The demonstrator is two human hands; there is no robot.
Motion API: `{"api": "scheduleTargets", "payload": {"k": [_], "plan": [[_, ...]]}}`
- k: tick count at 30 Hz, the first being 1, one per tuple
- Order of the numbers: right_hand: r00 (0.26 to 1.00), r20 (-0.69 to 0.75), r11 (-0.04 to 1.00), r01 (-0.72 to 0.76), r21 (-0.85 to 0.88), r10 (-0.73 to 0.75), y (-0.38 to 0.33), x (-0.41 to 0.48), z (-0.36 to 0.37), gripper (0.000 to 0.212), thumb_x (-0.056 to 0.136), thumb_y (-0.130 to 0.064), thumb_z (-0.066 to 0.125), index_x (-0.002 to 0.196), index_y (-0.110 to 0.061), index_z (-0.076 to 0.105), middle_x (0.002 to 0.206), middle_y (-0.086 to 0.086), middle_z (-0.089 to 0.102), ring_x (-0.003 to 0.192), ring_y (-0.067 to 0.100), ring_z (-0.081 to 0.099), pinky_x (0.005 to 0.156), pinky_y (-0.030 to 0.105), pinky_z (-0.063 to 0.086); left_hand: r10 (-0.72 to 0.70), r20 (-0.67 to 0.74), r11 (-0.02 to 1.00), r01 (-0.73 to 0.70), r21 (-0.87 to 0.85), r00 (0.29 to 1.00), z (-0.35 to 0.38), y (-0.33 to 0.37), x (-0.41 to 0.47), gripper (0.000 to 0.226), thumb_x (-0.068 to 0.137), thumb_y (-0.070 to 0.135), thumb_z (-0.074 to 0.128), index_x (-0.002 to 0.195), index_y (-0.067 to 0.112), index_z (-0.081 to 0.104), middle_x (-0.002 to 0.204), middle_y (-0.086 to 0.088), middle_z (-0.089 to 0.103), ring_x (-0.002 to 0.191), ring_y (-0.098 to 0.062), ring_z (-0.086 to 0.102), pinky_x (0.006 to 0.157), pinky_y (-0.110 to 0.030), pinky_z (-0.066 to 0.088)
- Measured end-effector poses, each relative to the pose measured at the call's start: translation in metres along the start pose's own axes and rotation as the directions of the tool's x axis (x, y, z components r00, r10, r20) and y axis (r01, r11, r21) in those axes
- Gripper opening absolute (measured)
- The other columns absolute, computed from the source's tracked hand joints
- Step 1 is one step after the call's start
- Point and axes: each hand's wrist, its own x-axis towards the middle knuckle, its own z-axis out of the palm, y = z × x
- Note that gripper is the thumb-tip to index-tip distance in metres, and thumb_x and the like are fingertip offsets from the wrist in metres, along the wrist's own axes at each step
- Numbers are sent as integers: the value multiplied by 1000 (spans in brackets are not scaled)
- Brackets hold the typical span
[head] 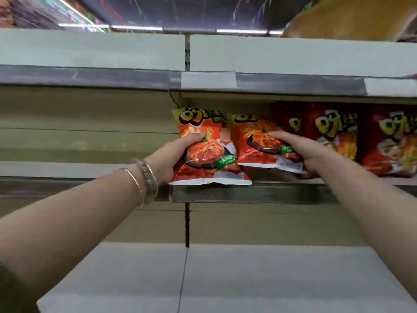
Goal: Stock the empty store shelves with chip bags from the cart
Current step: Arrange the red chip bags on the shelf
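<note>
Dark ceiling (203,10), bright strip lights (137,27) along the top, coloured pennants (89,16) hanging. Beige back panel (90,114), slotted upright (187,227) mid-bay. Grey shelf edges (90,75), white label strips (208,79).

1. The left forearm (79,222) is bare up to a dark patch (9,290) at the lower left corner, perhaps a sleeve edge; it is too blurred to tell.
2. On the left wrist sits a thin, pale metal bangle (135,181).
3. Just beside it, nearer the left hand (173,154), is a wider bracelet (150,179) of greyish, glassy beads.
4. The right forearm (372,199) and right hand (302,147) are bare.
</note>
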Motion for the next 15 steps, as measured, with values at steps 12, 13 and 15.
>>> {"api": "scheduleTargets", "payload": {"k": [12, 13, 15], "plan": [[995, 83, 999, 44, 25, -46, 17, 110, 27, 44, 72, -35, 76, 110, -20, 61, 90, -2, 73, 79, 10, 71, 79, 34, 54, -49, 39, 999, 50, -16, 998, 15, -3, 53, 40, 79, 42, 70, 104, 11, 62, 76, -10, 72, 59, -23, 68, 60, -34, 59], [992, 120, 999, 32, 34, -36, 15, 112, 31, 26, 80, -28, 70, 103, -21, 60, 80, -4, 72, 64, 5, 70, 67, 28, 54, -59, 34, 998, 60, -15, 998, 19, -3, 56, 45, 77, 43, 72, 107, 12, 62, 81, -11, 73, 62, -24, 69, 62, -34, 60], [994, 108, 1000, 13, 14, -15, 15, 121, 31, 19, 87, -19, 62, 105, -20, 57, 87, -1, 69, 61, 6, 69, 53, 24, 53, -69, 47, 998, 68, 17, 997, 28, -5, 66, 45, 75, 42, 75, 107, 13, 63, 87, -11, 74, 66, -23, 70, 64, -34, 60]]}}
